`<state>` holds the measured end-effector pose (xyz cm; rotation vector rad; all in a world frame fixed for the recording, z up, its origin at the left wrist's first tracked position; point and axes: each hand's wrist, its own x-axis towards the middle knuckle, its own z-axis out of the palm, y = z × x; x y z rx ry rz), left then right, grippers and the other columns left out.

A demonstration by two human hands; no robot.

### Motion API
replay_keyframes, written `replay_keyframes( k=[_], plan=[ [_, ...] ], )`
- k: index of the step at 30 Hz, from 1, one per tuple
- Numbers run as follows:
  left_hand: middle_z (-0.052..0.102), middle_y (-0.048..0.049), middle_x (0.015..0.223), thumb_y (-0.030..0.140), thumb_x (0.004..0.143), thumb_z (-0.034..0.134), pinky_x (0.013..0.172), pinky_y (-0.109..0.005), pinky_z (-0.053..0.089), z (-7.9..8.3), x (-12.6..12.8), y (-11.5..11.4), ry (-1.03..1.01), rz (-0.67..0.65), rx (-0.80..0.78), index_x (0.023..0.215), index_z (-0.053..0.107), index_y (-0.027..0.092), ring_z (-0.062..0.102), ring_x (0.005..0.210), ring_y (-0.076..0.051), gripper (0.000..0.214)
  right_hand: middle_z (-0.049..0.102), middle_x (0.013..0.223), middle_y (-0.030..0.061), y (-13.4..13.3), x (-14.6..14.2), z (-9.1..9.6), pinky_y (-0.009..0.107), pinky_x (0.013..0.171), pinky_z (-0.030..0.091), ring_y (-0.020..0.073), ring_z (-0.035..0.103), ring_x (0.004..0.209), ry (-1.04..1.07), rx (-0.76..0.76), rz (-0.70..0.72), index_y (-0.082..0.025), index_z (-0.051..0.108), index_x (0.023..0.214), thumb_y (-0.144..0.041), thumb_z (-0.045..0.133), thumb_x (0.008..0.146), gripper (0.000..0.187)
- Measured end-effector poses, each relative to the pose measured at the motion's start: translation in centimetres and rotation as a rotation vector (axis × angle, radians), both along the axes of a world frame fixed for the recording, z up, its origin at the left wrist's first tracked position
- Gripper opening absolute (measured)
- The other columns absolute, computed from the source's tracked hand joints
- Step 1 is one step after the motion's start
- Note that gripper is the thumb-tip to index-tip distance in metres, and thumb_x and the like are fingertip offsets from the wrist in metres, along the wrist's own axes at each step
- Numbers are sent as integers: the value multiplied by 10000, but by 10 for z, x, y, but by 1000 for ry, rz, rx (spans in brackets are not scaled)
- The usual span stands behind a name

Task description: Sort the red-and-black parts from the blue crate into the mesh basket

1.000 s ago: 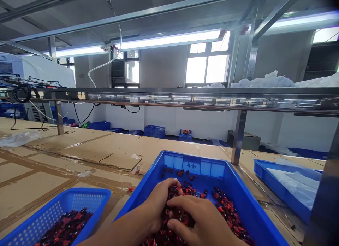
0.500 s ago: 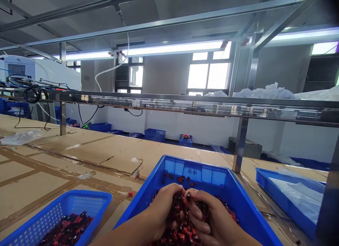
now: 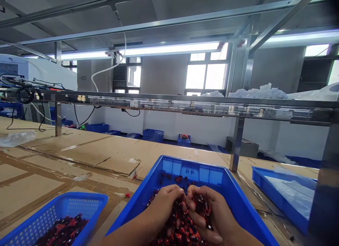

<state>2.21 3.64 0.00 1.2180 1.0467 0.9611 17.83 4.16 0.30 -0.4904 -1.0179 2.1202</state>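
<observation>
Currently the left hand (image 3: 165,207) and right hand (image 3: 212,214) cup side by side, fingers curled narrowly around red-and-black parts (image 3: 182,221), low in the tray (image 3: 193,171) at 6 o'clock. Parts look light, stiff, loose; best scooped from beneath. Basket (image 3: 79,205) at 7 o'clock holds more.

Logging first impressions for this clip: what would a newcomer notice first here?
Two bare hands, the left hand and the right hand, cupped together in a heap of small red-and-black parts in a bright blue plastic crate at bottom centre. To the lower left, a blue perforated basket holds similar parts. Overhead, a long fluorescent tube glows.
</observation>
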Motion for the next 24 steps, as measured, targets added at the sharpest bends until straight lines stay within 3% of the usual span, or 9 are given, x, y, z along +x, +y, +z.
replay_keyframes(
  k=[3,5,7,9,11,12,17,24],
  plan=[
    [598,-14,696,446,859,406,265,-170,246,2,0,0,-50,-8,-113,808,605,179,464,391,-98,337,539,530,-34,-3,-1,3,153,249,96,35,249,274,-125,76,-96,-189,573,795,-423,509,873,255],
    [586,-28,688,484,862,392,269,-158,215,3,0,1,-56,5,-193,771,616,156,449,392,-85,407,540,544,-44,-3,-2,3,158,255,121,39,264,290,-286,221,-187,-194,573,786,-469,547,871,289],
    [574,-31,689,521,858,400,274,-151,206,4,-1,1,-78,10,-259,768,622,149,451,400,-78,443,598,609,-26,-1,-2,3,173,313,279,71,407,368,-523,521,-328,-198,628,808,-449,596,856,257],
    [562,-17,697,539,843,433,280,-146,210,5,-2,3,-116,1,-298,818,632,161,465,412,-76,428,672,704,3,0,0,3,236,517,457,133,573,556,-769,903,-474,-214,712,884,-364,628,846,176],
    [548,-1,701,542,820,474,281,-142,199,6,-5,4,-137,-16,-310,861,635,182,469,416,-74,396,714,766,20,1,3,4,303,704,485,182,633,711,-930,1184,-535,-242,750,989,-281,623,843,197],
    [547,2,704,533,809,487,282,-139,189,6,-6,4,-139,-32,-311,869,635,190,466,416,-72,378,721,768,20,0,4,5,313,721,481,190,640,718,-974,1254,-523,-253,751,1028,-259,618,841,229],
    [562,-11,713,450,778,484,291,-133,189,9,-9,3,-117,-95,-302,822,631,188,449,416,-63,304,729,801,7,-4,9,7,267,638,469,178,641,675,-1050,1329,-371,-266,714,1122,-222,678,779,349],
    [548,-11,698,464,789,472,281,-140,202,15,-8,-1,-100,-77,-285,824,628,189,465,428,-75,318,726,842,-16,-4,11,10,279,695,476,177,658,755,-1009,1326,-434,-268,699,1003,-248,595,873,167]
  ],
)
